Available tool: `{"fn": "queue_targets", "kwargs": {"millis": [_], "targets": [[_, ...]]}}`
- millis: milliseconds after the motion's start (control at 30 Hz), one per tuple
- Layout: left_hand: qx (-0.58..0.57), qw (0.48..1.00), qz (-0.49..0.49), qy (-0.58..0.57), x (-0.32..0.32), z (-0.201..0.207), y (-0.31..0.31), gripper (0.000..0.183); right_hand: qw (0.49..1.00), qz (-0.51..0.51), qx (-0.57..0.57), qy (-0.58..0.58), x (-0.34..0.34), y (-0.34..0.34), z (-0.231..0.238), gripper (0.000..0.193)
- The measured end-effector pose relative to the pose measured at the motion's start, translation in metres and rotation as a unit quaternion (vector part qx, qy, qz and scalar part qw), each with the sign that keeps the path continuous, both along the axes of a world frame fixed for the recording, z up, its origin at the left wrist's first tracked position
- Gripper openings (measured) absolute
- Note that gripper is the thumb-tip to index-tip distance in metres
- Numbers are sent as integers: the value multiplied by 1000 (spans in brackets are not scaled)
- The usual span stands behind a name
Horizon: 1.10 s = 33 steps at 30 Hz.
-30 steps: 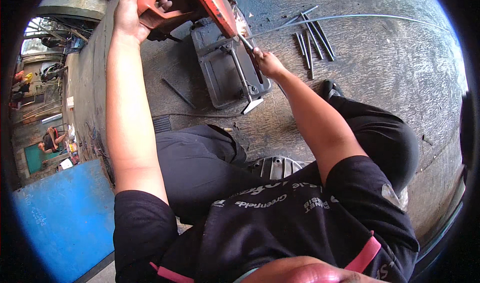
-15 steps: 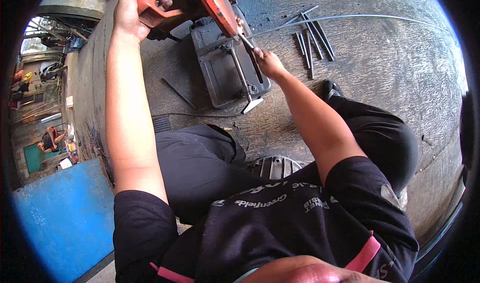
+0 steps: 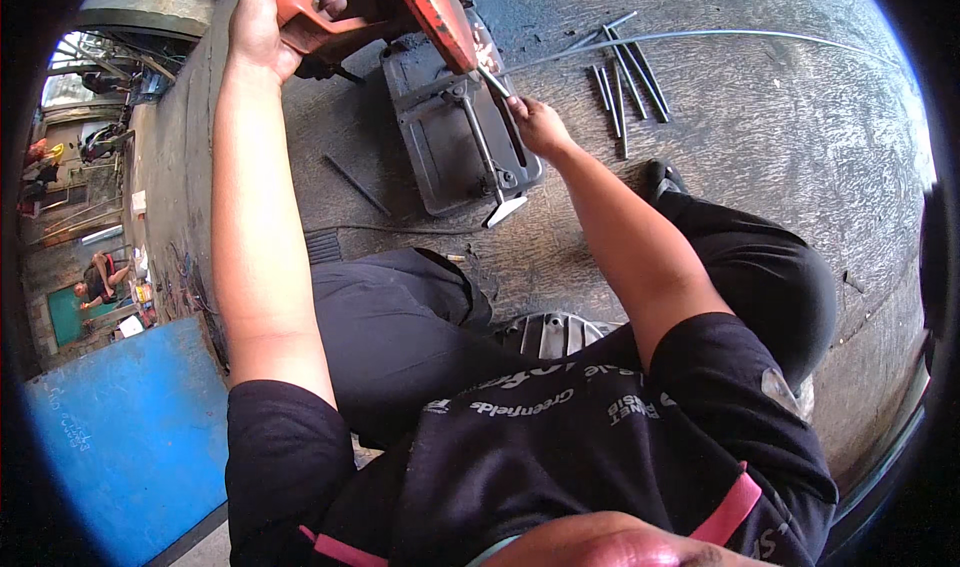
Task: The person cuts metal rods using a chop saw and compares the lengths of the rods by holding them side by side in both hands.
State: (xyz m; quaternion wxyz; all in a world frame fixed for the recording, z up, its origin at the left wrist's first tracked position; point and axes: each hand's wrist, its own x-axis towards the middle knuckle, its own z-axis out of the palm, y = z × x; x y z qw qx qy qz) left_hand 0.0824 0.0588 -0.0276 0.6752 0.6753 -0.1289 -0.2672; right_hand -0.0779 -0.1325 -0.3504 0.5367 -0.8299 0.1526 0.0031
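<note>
My left hand [image 3: 262, 29] is wrapped around the orange-red loop handle of a chop saw [image 3: 432, 17] at the upper middle. The saw's red guard hangs over its grey metal base [image 3: 450, 157]. Between thumb and fingers, my right hand [image 3: 540, 127] grips a thin metal rod [image 3: 494, 84] just right of the guard's lower end. One end of that rod runs under the guard, which hides the blade and the contact point. A clamp screw [image 3: 478, 137] with a pale crank lies along the base.
Several cut rods [image 3: 622, 87] lie on the floor to the right, beneath a long thin rod [image 3: 740, 33] curving rightward. A single dark rod [image 3: 357, 185] and a cable [image 3: 400, 230] lie left of the base. A blue panel [image 3: 130, 437] stands lower left; another person [image 3: 100, 279] sits far left.
The orange glow beside the guard's tip has faded. Both my hands keep their grips in nearly the same places. The distant person's arm has shifted.
</note>
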Motion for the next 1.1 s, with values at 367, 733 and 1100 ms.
{"fn": "queue_targets", "kwargs": {"millis": [367,733,1100], "targets": [[19,1000,10,-19,-6,2,-2,49,975,10,220,19,3,-10,-1,33],[11,1000,-1,-16,-5,2,-2,48,991,29,131,-1,-4,-9,5,29],[-11,1000,-3,11,-4,2,0,45,976,16,211,47,1,-11,1,34]]}}
